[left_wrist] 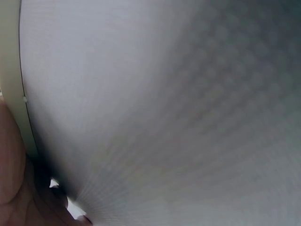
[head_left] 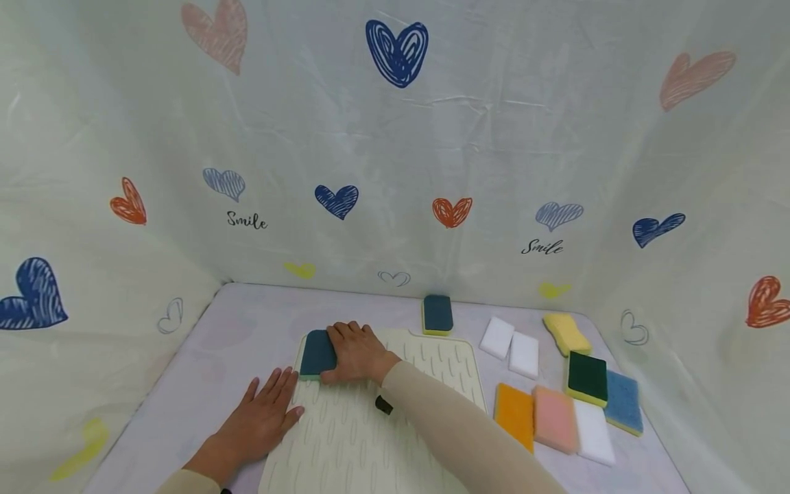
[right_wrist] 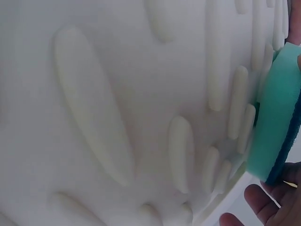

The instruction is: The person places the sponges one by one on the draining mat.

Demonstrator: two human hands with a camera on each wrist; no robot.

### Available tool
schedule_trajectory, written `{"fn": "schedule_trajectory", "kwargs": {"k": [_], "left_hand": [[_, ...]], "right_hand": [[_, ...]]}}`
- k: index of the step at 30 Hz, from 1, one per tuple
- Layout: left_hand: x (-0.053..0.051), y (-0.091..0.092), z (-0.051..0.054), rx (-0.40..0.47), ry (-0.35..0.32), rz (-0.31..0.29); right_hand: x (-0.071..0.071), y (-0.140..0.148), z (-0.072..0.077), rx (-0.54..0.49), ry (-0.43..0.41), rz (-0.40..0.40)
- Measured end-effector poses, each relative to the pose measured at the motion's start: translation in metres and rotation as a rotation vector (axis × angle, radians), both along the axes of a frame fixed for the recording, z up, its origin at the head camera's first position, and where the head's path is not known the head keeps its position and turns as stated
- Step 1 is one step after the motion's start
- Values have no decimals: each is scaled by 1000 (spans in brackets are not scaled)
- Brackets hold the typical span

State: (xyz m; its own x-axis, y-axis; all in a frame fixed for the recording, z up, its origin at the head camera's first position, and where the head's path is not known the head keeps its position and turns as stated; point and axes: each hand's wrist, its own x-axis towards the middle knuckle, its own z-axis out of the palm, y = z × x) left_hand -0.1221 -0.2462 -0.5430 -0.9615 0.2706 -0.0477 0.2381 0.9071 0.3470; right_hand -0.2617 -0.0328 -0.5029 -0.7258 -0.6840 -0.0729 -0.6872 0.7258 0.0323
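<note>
My right hand (head_left: 358,353) grips a sponge (head_left: 317,351) with a dark blue-green scouring face on top, thumb on its near side and fingers at its far side. It lies at the upper left corner of a cream mat (head_left: 345,429) with raised ribs. In the right wrist view the sponge's lighter green foam side (right_wrist: 275,113) stands over the ribs. My left hand (head_left: 265,415) rests flat beside the mat's left edge, fingers spread, thumb reaching over the edge. The left wrist view is mostly blurred tabletop, with part of the hand at lower left.
Behind the mat stands another dark blue and yellow sponge (head_left: 437,315). To the right lie two white pads (head_left: 497,337), a yellow sponge (head_left: 566,334), a dark green one (head_left: 586,377), a blue one (head_left: 623,401), an orange one (head_left: 514,415), a pink one (head_left: 555,418) and another white pad (head_left: 594,432).
</note>
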Motion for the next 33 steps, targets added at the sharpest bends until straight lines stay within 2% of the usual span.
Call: {"fn": "schedule_trajectory", "kwargs": {"k": [10,33], "left_hand": [[1,7,14,-79,-66,13],[1,6,12,-88,-34,11]], "right_hand": [[-3,0,-5,-5,40,34],[-3,2,-4,-11,-16,6]]}}
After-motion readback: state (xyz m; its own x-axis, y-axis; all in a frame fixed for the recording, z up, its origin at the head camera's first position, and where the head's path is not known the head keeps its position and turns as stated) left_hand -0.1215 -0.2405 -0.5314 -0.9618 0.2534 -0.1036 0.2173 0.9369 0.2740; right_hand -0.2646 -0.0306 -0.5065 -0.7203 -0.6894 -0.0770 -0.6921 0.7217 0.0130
